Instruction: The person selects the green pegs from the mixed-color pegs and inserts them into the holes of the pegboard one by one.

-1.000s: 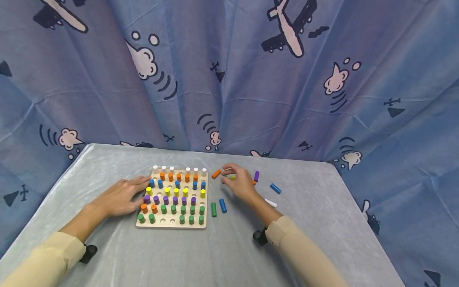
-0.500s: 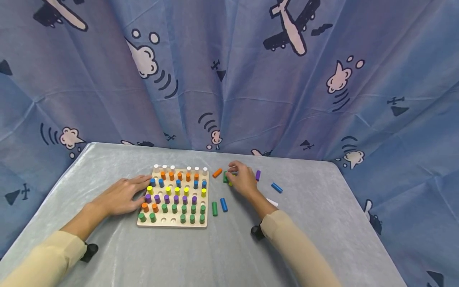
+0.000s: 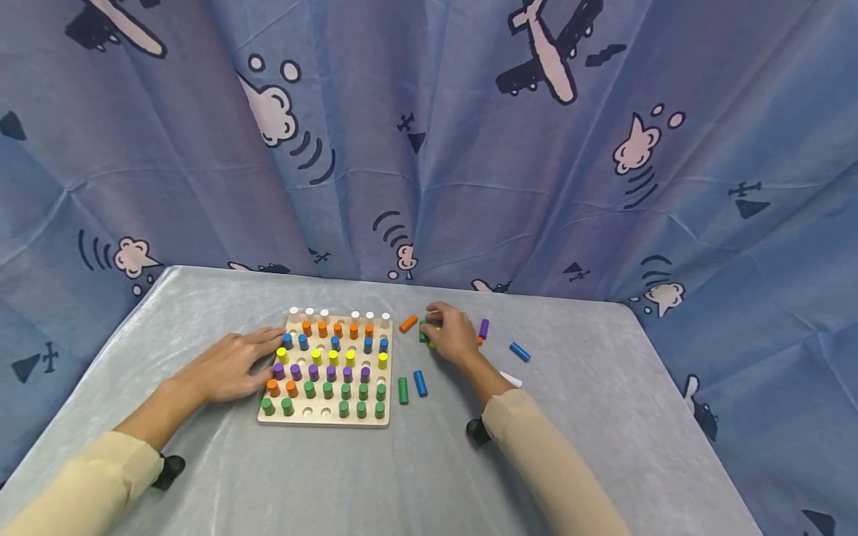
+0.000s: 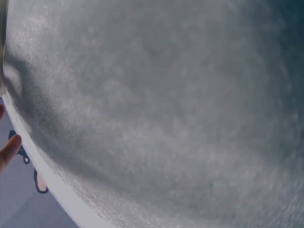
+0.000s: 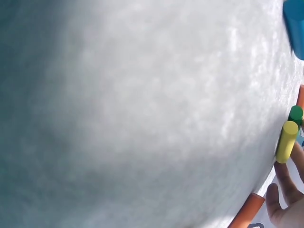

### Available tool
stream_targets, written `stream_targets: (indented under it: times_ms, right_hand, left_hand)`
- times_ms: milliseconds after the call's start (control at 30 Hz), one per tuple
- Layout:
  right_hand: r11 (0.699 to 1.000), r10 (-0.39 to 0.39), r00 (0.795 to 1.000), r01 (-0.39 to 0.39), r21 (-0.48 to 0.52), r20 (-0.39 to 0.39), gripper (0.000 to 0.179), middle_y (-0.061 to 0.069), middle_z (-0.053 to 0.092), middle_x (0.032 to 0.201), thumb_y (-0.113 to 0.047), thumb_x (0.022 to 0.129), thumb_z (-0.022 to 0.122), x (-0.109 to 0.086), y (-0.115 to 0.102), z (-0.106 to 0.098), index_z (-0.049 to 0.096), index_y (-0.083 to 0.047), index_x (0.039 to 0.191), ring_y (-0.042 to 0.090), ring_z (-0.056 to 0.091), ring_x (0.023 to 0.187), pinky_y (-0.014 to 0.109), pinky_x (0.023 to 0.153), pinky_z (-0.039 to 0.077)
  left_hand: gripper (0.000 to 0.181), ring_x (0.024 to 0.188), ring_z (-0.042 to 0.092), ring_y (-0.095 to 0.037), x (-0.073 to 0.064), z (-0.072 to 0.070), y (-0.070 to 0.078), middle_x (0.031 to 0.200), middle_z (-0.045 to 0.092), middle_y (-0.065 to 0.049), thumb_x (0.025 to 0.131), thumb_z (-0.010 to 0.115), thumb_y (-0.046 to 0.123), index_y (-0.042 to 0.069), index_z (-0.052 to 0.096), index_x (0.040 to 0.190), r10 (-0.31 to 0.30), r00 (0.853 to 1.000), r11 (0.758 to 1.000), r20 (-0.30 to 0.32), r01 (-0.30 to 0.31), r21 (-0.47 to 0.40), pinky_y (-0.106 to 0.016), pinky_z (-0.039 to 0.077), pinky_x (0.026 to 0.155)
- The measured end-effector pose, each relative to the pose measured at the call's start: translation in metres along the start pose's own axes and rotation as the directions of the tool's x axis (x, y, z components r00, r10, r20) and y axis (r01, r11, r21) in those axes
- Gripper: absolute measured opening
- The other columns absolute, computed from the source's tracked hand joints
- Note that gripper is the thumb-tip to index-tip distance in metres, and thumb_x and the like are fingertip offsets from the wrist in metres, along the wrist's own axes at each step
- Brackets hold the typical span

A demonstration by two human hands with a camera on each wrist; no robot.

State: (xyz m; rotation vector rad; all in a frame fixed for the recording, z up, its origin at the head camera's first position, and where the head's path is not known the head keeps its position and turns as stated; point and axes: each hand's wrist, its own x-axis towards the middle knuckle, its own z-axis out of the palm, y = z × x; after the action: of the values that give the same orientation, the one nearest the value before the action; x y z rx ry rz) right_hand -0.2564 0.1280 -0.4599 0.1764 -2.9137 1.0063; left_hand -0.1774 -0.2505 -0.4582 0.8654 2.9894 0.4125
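A wooden pegboard [image 3: 325, 420] holds rows of white, orange, blue, yellow, purple and green pegs, with some holes bare. My left hand [image 3: 231, 368] rests at its left edge, thumb and fingers spread apart and holding nothing. To the right of the board, my right hand [image 3: 454, 335] reaches over a small group of loose pegs, fingers slightly bent. A yellow peg [image 5: 287, 142] lies right at its fingertips in the right wrist view, beside a green peg [image 5: 295, 114]. The hand partly covers both in the head view.
Around the right hand lie an orange peg [image 3: 408, 324], a purple peg [image 3: 484, 328], a blue peg [image 3: 520, 351] and a white peg [image 3: 511, 379]. Nearer the front are another green peg [image 3: 403, 391] and another blue peg [image 3: 420, 383]. A patterned curtain [image 3: 375, 149] hangs behind the table [image 3: 322, 484].
My right hand has shifted a little to the right from beside the orange peg, uncovering the green peg, and now hovers over the yellow one. My left hand has stayed at the board.
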Motion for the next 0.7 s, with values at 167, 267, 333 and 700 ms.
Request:
stream_targets:
  times_ms: [167, 267, 333, 700]
  right_hand:
    - [1.0, -0.02, 0.999, 0.02, -0.001, 0.03, 0.032, 0.007, 0.075, 0.11, -0.011, 0.089, 0.073, 0.0, -0.0008, 0.0014, 0.068, -0.007, 0.121, 0.027, 0.066, 0.112, 0.047, 0.1, 0.047]
    - [1.0, -0.024, 0.999, 0.023, 0.012, 0.042, 0.031, 0.007, 0.075, 0.109, -0.009, 0.089, 0.073, -0.0007, -0.0011, 0.0018, 0.069, -0.008, 0.12, 0.026, 0.066, 0.11, 0.046, 0.098, 0.048]
    - [0.999, -0.032, 0.999, 0.031, 0.027, 0.044, 0.031, 0.006, 0.074, 0.108, -0.008, 0.089, 0.073, -0.0013, -0.0011, 0.0016, 0.069, -0.009, 0.119, 0.025, 0.066, 0.108, 0.045, 0.098, 0.048]
    - [0.99, -0.105, 0.99, 0.095, 0.1, 0.097, 0.034, 0.007, 0.068, 0.105, 0.002, 0.088, 0.07, -0.0062, -0.0041, -0.0027, 0.067, -0.006, 0.121, 0.022, 0.062, 0.096, 0.038, 0.092, 0.053]
  left_hand:
    - [0.056, 0.136, 0.043, -0.043, -0.0004, 0.0003, -0.0015, 0.15, 0.046, -0.021, 0.093, 0.06, 0.023, -0.006, 0.052, 0.14, 0.004, 1.0, 1.0, -0.001, -0.004, -0.001, -0.064, 0.04, 0.102]
    - [0.056, 0.136, 0.043, -0.043, -0.0002, 0.0005, -0.0018, 0.15, 0.046, -0.021, 0.093, 0.06, 0.023, -0.006, 0.052, 0.14, 0.007, 1.0, 1.0, 0.0, -0.007, 0.0, -0.064, 0.04, 0.102]
    - [0.055, 0.136, 0.044, -0.043, 0.0001, 0.0006, -0.0018, 0.15, 0.046, -0.021, 0.093, 0.06, 0.023, -0.006, 0.052, 0.14, 0.007, 1.0, 1.0, -0.002, -0.007, 0.0, -0.065, 0.04, 0.102]
    - [0.055, 0.136, 0.044, -0.042, -0.0003, -0.0003, -0.0018, 0.15, 0.046, -0.021, 0.093, 0.059, 0.022, -0.006, 0.052, 0.14, 0.004, 1.0, 1.0, -0.001, -0.004, -0.006, -0.064, 0.04, 0.102]
